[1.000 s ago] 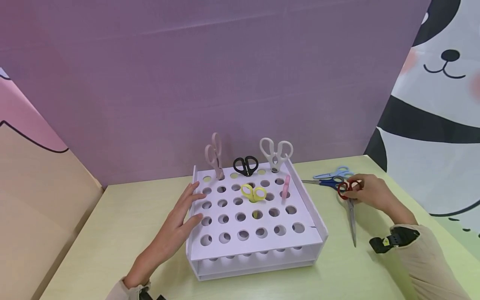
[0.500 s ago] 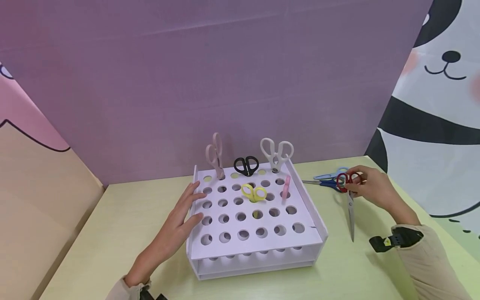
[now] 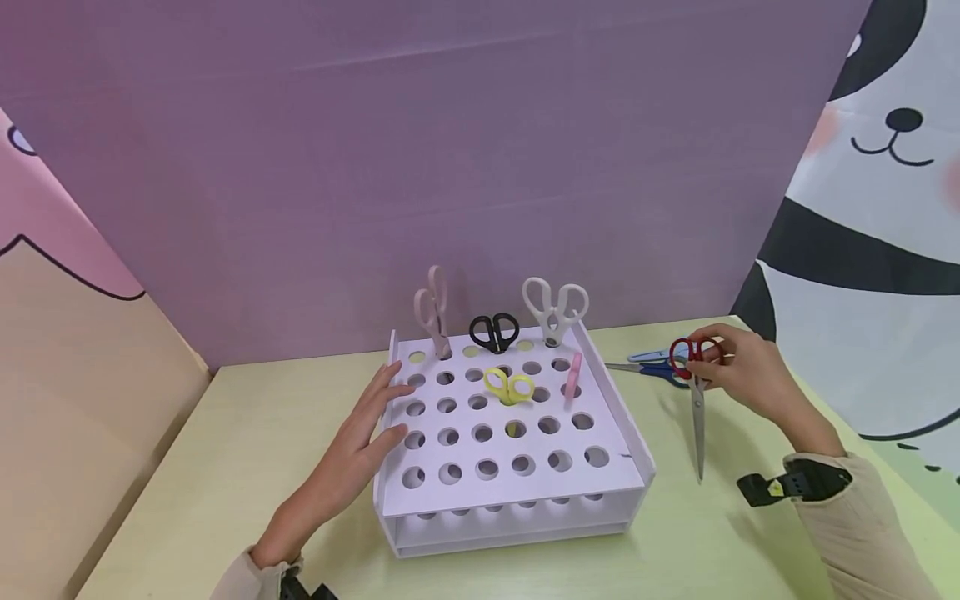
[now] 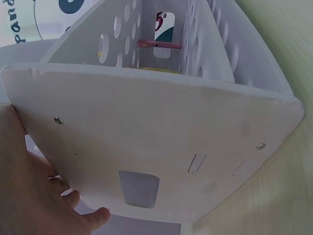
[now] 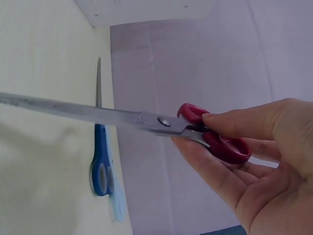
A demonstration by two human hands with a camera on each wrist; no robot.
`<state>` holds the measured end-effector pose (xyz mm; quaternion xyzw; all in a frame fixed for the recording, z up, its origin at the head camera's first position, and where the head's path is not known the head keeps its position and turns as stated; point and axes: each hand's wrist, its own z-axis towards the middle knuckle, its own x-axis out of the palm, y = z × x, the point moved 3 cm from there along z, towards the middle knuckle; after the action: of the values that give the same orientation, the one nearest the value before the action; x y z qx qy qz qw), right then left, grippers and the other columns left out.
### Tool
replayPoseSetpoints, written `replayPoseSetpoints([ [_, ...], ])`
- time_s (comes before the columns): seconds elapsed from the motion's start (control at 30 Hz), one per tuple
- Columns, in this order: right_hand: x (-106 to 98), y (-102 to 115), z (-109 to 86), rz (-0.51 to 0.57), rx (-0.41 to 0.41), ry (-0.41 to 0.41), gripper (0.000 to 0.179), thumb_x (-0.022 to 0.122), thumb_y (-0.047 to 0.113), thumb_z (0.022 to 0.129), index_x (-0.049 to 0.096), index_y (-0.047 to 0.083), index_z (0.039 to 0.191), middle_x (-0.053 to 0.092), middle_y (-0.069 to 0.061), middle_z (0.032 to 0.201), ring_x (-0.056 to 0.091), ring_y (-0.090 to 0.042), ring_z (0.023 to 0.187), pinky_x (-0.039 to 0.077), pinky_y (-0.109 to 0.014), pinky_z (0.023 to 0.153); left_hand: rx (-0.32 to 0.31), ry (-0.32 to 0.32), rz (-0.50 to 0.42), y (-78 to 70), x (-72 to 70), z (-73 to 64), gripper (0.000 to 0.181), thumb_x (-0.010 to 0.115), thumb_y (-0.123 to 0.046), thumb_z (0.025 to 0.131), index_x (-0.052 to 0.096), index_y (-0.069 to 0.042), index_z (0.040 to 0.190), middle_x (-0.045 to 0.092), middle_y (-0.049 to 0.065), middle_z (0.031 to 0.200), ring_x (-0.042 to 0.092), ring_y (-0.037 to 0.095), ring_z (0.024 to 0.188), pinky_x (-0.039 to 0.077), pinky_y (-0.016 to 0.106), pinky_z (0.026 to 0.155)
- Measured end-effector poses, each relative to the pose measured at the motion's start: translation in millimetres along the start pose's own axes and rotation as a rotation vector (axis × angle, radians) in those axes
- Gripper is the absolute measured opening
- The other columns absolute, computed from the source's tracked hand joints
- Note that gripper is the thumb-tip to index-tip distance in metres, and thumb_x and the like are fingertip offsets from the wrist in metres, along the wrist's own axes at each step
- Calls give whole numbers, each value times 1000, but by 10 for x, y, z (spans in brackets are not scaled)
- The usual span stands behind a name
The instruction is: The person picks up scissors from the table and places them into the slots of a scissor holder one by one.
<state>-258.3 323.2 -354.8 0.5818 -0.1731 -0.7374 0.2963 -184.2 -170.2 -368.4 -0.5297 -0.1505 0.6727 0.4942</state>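
Red-handled scissors (image 3: 697,392) hang blades down from my right hand (image 3: 746,367), whose thumb and fingers pinch them near the handles. In the right wrist view the red handles (image 5: 227,147) lie between thumb and fingers. My left hand (image 3: 345,454) rests with spread, straight fingers at the left edge of a white rack (image 3: 465,496) full of round holes. Standing in the rack are pale pink scissors (image 3: 432,312), black scissors (image 3: 494,333), white scissors (image 3: 553,312), yellow scissors (image 3: 508,387) and pink scissors (image 3: 573,377).
Right of the rack, dark blue scissors (image 3: 660,371) and light blue scissors (image 3: 647,356) lie on the pale table (image 3: 300,392), partly behind the red pair. A purple backdrop (image 3: 480,167) rises behind the table, and a panda print (image 3: 862,242) covers the right side.
My right hand has lifted the red scissors up and slightly back, so their blades hang more upright above the table. My left hand has stayed at the rack's edge.
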Motion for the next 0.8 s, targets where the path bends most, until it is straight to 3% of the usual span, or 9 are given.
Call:
replayPoseSetpoints([
  [0.3,-49,166,-12,-30,-19,-25,42,76,6,86,57,-6,121,63,-17,90,66,-25,76,56,-22,57,1,0,19,3,1,-1,42,55,-9,97,52,-12,139,22,2,164,7,25,153,17,63,116],
  [0.47,-63,256,-39,-32,-27,-32,44,76,7,86,56,-6,123,64,-18,92,67,-28,77,58,-25,58,-2,3,20,4,-1,0,43,54,-7,96,52,-11,139,22,1,164,7,25,153,17,62,117],
  [0.8,-128,453,-114,-75,-93,-92,42,75,4,85,58,-3,122,65,-16,90,66,-30,78,53,-19,57,-8,21,16,-9,-2,-1,41,54,-11,98,51,-14,139,20,2,165,6,24,153,17,63,117],
])
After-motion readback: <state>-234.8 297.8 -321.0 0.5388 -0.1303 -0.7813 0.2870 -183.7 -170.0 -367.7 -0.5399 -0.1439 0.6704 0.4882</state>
